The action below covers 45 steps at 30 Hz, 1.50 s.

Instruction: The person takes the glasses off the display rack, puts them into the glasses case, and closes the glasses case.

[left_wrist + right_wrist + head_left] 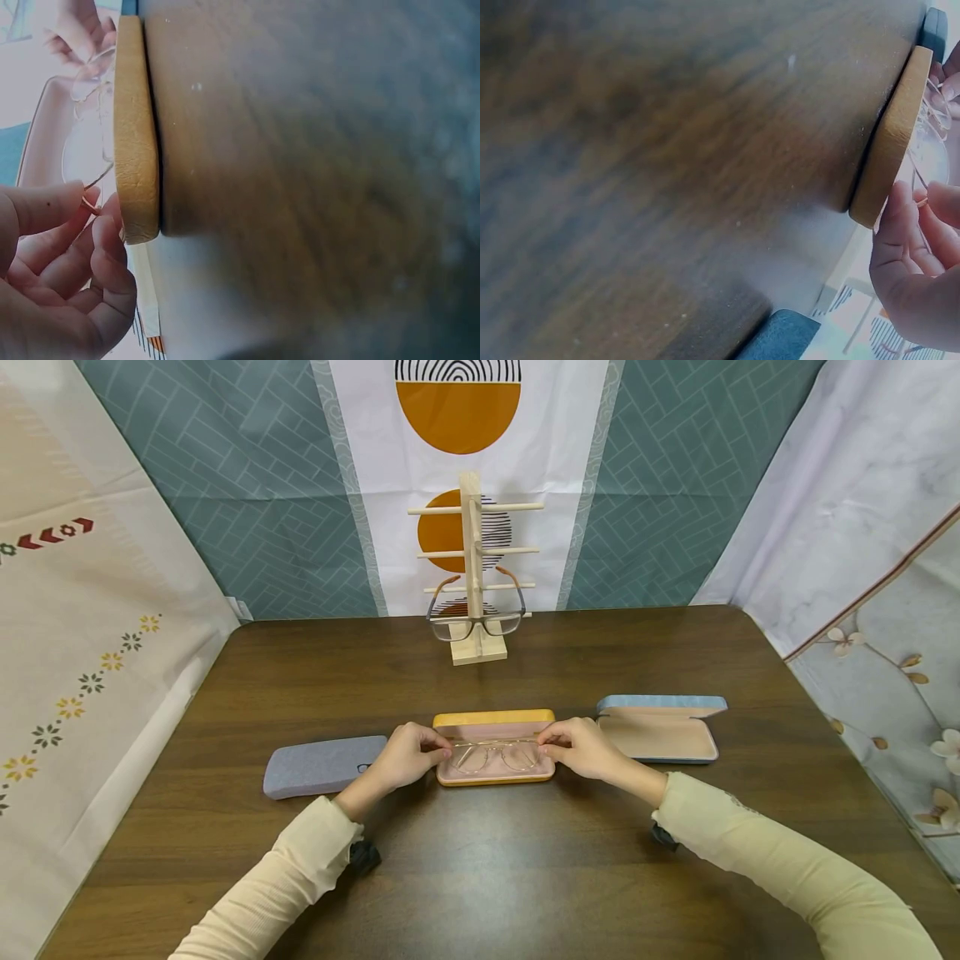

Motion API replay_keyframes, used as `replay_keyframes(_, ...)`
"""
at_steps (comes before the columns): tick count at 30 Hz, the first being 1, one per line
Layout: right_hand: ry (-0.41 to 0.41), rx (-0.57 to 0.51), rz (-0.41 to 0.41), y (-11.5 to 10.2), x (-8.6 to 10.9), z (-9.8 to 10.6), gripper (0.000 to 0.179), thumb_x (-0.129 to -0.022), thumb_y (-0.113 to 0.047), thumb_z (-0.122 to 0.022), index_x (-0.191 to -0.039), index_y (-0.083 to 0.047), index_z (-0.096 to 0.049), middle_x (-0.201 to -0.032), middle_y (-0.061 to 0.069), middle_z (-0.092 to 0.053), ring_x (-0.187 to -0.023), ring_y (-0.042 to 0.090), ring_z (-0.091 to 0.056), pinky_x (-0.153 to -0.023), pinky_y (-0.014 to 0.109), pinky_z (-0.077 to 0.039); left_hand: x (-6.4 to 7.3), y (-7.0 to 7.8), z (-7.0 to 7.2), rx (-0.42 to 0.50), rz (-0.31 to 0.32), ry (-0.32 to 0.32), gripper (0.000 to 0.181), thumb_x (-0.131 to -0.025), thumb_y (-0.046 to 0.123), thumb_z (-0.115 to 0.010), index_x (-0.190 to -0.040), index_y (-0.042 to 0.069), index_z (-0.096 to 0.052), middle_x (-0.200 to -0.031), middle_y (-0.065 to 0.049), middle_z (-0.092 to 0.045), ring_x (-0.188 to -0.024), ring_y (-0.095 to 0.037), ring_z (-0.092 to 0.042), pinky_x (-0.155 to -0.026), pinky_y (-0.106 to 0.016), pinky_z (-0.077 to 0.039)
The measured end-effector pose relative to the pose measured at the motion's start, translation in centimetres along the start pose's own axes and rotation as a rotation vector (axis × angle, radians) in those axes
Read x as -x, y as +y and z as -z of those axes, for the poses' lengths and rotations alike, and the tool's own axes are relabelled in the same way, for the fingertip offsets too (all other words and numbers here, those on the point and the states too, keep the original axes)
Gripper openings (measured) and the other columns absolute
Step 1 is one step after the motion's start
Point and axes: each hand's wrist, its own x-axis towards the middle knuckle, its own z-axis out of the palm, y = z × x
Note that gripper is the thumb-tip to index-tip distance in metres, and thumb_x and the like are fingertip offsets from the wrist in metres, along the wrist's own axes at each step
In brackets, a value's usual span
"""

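Thin gold-rimmed eyeglasses (519,757) lie in or just over an open yellow glasses case (493,717) with a pink lining. With thumb and fingertips, my left hand (405,756) pinches the glasses at their left end. My right hand (588,749) pinches the opposite end the same way. In the left wrist view, the thumb and fingers of the left hand (64,262) meet on the gold wire beside the case wall (135,127). The right wrist view has the right hand (919,270) gripping the wire by the case edge (889,150).
A closed grey glasses case (318,766) lies left of the yellow one. To the right stands an open blue case (663,702) with a beige lining. At the back, a wooden display stand (471,543) carries another pair of eyeglasses (504,624) on the brown table (480,868).
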Motion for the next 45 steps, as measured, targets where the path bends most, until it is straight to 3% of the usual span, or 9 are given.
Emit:
replay_keyframes(11, -0.035, 0.018, -0.035, 0.1, 0.0, 0.0, 0.013, -0.08, 0.002, -0.064, -0.092, 0.004, -0.068, -0.087, 0.01, -0.067, -0.056, 0.005, -0.051, -0.046, 0.02, -0.041, -0.1, 0.2, -0.1, -0.014, 0.059, -0.003, 0.007, -0.08, 0.001, -0.066, -0.082, 0.0, -0.072, -0.082, -0.007, -0.069, -0.069, -0.011, -0.055, -0.061, -0.025, -0.046)
replay_keyframes(19, -0.047, 0.071, -0.033, 0.2, 0.1, -0.2, 0.016, -0.078, 0.002, -0.066, -0.094, 0.002, -0.068, -0.084, 0.007, -0.061, -0.061, 0.009, -0.054, -0.054, 0.021, -0.045, 0.1, 0.4, 0.0, -0.033, 0.062, -0.019, 0.011, -0.081, 0.001, -0.064, -0.089, 0.0, -0.072, -0.087, -0.008, -0.068, -0.068, -0.011, -0.054, -0.059, -0.025, -0.046)
replay_keyframes(23, -0.051, 0.086, -0.038, 0.3, 0.1, -0.2, 0.017, -0.077, 0.001, -0.067, -0.093, 0.001, -0.068, -0.083, 0.006, -0.059, -0.063, 0.009, -0.053, -0.059, 0.022, -0.044, 0.3, 0.3, 0.0, -0.048, 0.04, -0.032, 0.015, -0.081, -0.002, -0.062, -0.093, -0.002, -0.07, -0.079, -0.005, -0.065, -0.06, -0.01, -0.051, -0.053, -0.023, -0.043)
replay_keyframes(27, -0.063, 0.068, -0.047, 0.3, 0.2, -0.1, 0.018, -0.077, 0.002, -0.065, -0.095, 0.001, -0.068, -0.084, 0.006, -0.058, -0.063, 0.009, -0.052, -0.059, 0.022, -0.044, 0.4, 0.2, 0.1, -0.042, 0.031, -0.064, 0.021, -0.08, -0.003, -0.06, -0.099, -0.003, -0.068, -0.066, -0.001, -0.056, -0.049, -0.008, -0.044, -0.045, -0.021, -0.037)
replay_keyframes(31, -0.068, 0.042, -0.048, 0.4, 0.2, 0.0, 0.019, -0.078, 0.002, -0.065, -0.096, 0.002, -0.068, -0.084, 0.007, -0.058, -0.064, 0.011, -0.052, -0.058, 0.022, -0.045, 0.4, 0.2, 0.2, -0.026, 0.021, -0.087, 0.024, -0.081, -0.002, -0.059, -0.103, -0.003, -0.067, -0.063, 0.001, -0.053, -0.045, -0.006, -0.043, -0.043, -0.021, -0.037)
replay_keyframes(38, -0.063, 0.007, -0.053, 0.7, 0.4, 0.1, 0.02, -0.079, 0.001, -0.065, -0.099, 0.002, -0.067, -0.087, 0.009, -0.057, -0.066, 0.013, -0.056, -0.06, 0.022, -0.047, 0.8, 0.3, 0.5, 0.018, 0.012, -0.076, 0.023, -0.08, -0.001, -0.06, -0.102, -0.003, -0.067, -0.072, -0.002, -0.057, -0.056, -0.011, -0.048, -0.048, -0.022, -0.04)
replay_keyframes(45, -0.058, -0.074, -0.085, 0.6, 0.7, 0.3, 0.021, -0.08, -0.002, -0.065, -0.101, 0.003, -0.066, -0.091, 0.012, -0.059, -0.068, 0.015, -0.058, -0.055, 0.023, -0.047, 1.2, 0.3, 0.8, 0.053, -0.001, -0.05, 0.02, -0.081, 0.002, -0.063, -0.101, -0.001, -0.068, -0.075, -0.002, -0.059, -0.051, -0.011, -0.046, -0.047, -0.022, -0.038)
